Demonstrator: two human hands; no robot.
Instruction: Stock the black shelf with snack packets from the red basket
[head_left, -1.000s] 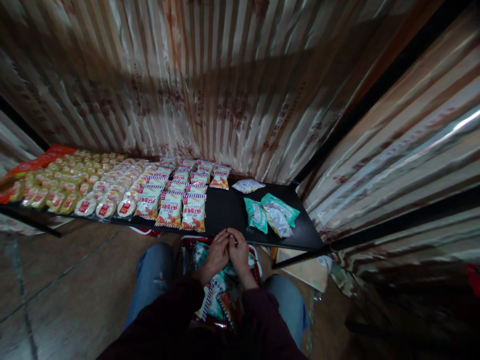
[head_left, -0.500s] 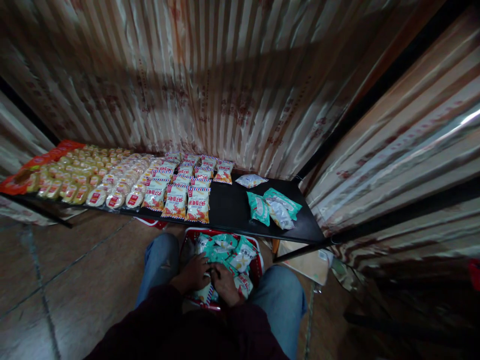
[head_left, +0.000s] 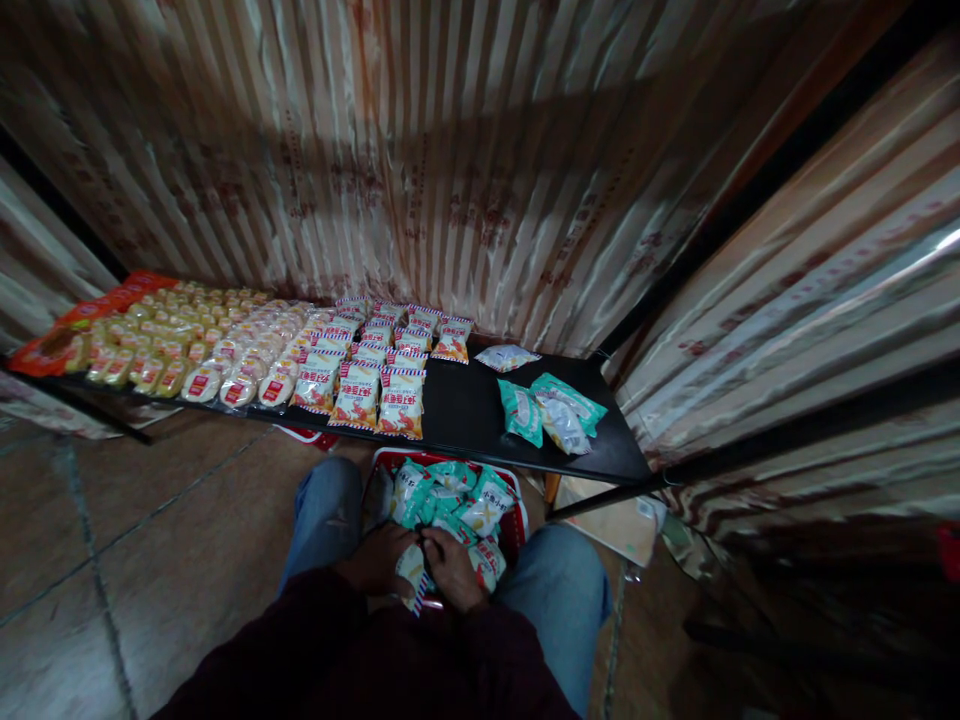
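A snack bag (head_left: 412,566) with a red-and-blue striped end is tilted over the near side of a red-and-white basket (head_left: 523,520). My left hand (head_left: 375,560) is closed round its left side. On the other side my right hand (head_left: 452,568) has its fingers curled in against the bag's edge, the fingertips partly hidden. Green-and-white snack bags (head_left: 450,500) fill the basket beyond my hands. Another snack bag (head_left: 487,562), white with red print, lies in the basket right of my right hand.
Over the basket's far edge stands a low black shelf (head_left: 465,410). It carries rows of striped-end snack bags (head_left: 401,400), round white packets (head_left: 240,385), yellow wrapped packets (head_left: 150,370) and a few loose green bags (head_left: 520,412). My knees (head_left: 562,590) flank the basket; black frame bars (head_left: 675,260) slope at right.
My left hand has drawn slightly nearer my body, and the striped bag shows more clearly between my hands. My right hand has barely moved. The view has shifted slightly.
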